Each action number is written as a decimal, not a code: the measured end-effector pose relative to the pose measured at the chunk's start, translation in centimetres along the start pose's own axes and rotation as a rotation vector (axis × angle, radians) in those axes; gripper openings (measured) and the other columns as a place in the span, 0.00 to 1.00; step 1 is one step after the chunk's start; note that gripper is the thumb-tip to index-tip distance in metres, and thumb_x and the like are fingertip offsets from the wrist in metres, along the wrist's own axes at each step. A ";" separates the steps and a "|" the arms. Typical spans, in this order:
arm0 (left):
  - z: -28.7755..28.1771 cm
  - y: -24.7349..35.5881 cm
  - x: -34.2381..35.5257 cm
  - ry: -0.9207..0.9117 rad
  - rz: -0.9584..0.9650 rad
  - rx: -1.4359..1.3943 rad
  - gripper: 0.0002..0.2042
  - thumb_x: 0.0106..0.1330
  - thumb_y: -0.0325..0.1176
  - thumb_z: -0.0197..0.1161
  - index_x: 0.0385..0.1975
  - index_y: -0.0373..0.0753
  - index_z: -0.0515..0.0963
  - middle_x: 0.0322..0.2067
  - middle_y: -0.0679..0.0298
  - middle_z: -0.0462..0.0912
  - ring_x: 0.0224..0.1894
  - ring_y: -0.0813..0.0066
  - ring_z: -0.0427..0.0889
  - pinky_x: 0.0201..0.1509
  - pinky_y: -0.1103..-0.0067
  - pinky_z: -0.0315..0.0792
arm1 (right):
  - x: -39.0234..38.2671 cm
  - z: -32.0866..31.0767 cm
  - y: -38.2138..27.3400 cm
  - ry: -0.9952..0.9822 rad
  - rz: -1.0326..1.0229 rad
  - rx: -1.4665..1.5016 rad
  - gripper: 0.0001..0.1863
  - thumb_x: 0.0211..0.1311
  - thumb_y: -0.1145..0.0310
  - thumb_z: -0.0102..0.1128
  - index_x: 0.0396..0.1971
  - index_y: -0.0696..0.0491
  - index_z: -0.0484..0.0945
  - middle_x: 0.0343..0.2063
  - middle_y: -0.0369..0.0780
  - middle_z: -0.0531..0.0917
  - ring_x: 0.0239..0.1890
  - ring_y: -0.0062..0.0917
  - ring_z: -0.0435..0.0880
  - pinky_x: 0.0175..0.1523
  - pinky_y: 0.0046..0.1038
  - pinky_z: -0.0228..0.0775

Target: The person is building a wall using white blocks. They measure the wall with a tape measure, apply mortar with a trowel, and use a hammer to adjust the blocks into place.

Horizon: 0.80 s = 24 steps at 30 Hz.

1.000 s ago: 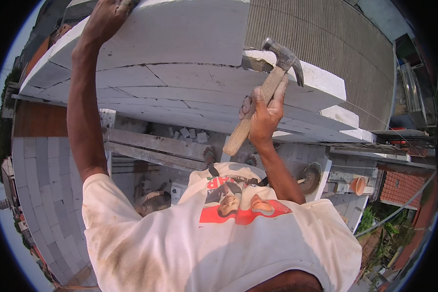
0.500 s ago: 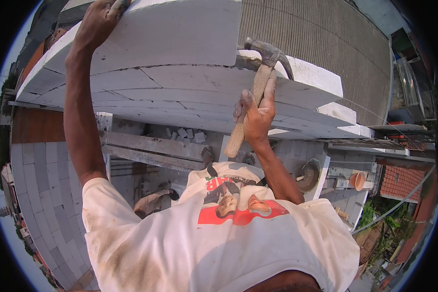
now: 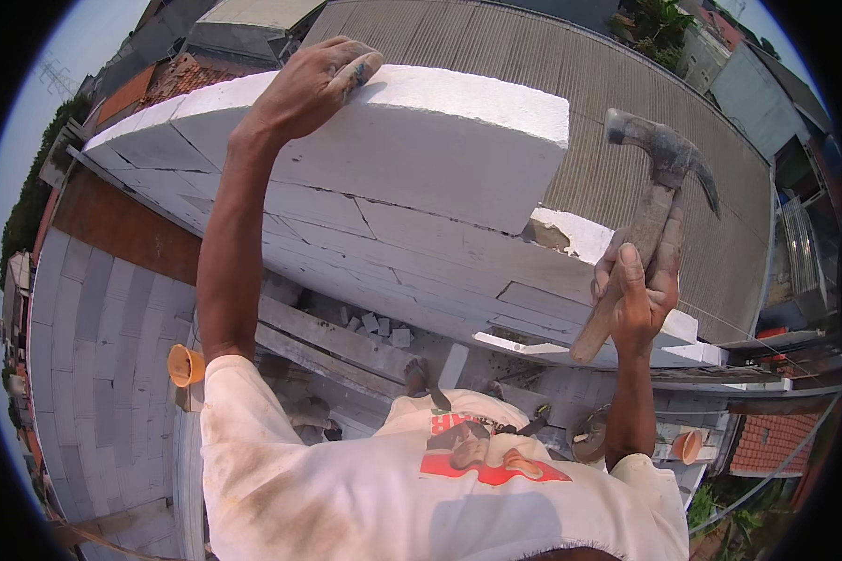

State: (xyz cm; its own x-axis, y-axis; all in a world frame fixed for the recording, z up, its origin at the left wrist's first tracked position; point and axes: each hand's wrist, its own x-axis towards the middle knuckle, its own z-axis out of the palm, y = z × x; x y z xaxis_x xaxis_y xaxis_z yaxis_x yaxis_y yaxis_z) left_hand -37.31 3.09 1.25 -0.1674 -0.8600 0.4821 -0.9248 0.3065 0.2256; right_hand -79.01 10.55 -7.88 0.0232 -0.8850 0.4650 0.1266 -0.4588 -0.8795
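Note:
My left hand (image 3: 320, 86) is curled over the top edge of a large white block (image 3: 421, 154) in the wall's upper course. A small dark blue patch shows by its thumb; I cannot make out what it is. To the right, my right hand (image 3: 644, 280) grips a claw hammer (image 3: 647, 210) by its wooden handle, fingers wrapped around it. The dark metal head points up and stands apart from the block's right end. Below that end, the lower course shows a rough, chipped top (image 3: 571, 234).
A corrugated roof (image 3: 458, 37) lies beyond the wall. Below are planks (image 3: 332, 346) and small block pieces (image 3: 379, 325). An orange bucket (image 3: 186, 366) stands at left, another orange container (image 3: 687, 446) at right. A round basin (image 3: 589, 438) sits below my right arm.
The view has shifted, showing more of the block's top. My right hand has carried the hammer rightward, away from the block's end. My left hand stays at the block's top edge.

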 end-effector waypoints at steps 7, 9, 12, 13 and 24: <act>-2.3 -3.6 -1.3 -0.046 -0.161 0.008 0.19 0.81 0.42 0.51 0.58 0.38 0.83 0.54 0.56 0.86 0.55 0.60 0.85 0.63 0.67 0.77 | 11.9 2.6 -8.1 -0.522 -0.176 -0.520 0.27 0.71 0.67 0.65 0.68 0.52 0.75 0.33 0.36 0.84 0.20 0.12 0.73 0.22 0.20 0.65; -1.6 -4.1 -0.9 -0.019 -0.144 -0.060 0.19 0.81 0.42 0.51 0.58 0.38 0.83 0.54 0.57 0.86 0.54 0.60 0.85 0.61 0.67 0.77 | 13.9 4.6 -9.5 -0.528 -0.221 -0.585 0.27 0.70 0.64 0.66 0.67 0.52 0.76 0.36 0.38 0.86 0.21 0.12 0.76 0.23 0.20 0.67; -1.5 -3.6 -0.8 -0.011 -0.103 -0.100 0.18 0.80 0.40 0.53 0.58 0.39 0.84 0.53 0.56 0.86 0.53 0.60 0.86 0.60 0.67 0.78 | 16.6 7.1 -8.8 -0.550 -0.286 -0.657 0.29 0.71 0.56 0.66 0.69 0.49 0.75 0.31 0.39 0.87 0.23 0.16 0.81 0.28 0.20 0.76; -1.1 -4.0 -0.7 -0.001 -0.082 -0.104 0.18 0.81 0.40 0.53 0.58 0.39 0.84 0.53 0.56 0.87 0.52 0.60 0.86 0.60 0.67 0.79 | 16.7 7.7 -7.9 -0.574 -0.394 -0.715 0.29 0.71 0.56 0.65 0.69 0.49 0.75 0.32 0.40 0.87 0.25 0.19 0.83 0.32 0.22 0.79; -1.2 -3.7 -0.7 0.010 -0.101 -0.065 0.20 0.80 0.43 0.52 0.56 0.36 0.84 0.53 0.56 0.86 0.50 0.60 0.86 0.60 0.69 0.78 | 17.5 9.7 -5.7 -0.585 -0.720 -0.796 0.27 0.72 0.54 0.62 0.68 0.45 0.76 0.41 0.45 0.89 0.28 0.25 0.87 0.39 0.30 0.86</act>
State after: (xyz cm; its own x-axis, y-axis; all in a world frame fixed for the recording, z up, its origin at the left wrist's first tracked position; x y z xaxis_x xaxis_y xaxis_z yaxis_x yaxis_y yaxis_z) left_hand -33.40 3.09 1.04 -0.0708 -0.8839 0.4624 -0.9126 0.2445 0.3276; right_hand -69.71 -1.55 6.28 0.6671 -0.3337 0.6661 -0.3430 -0.9313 -0.1231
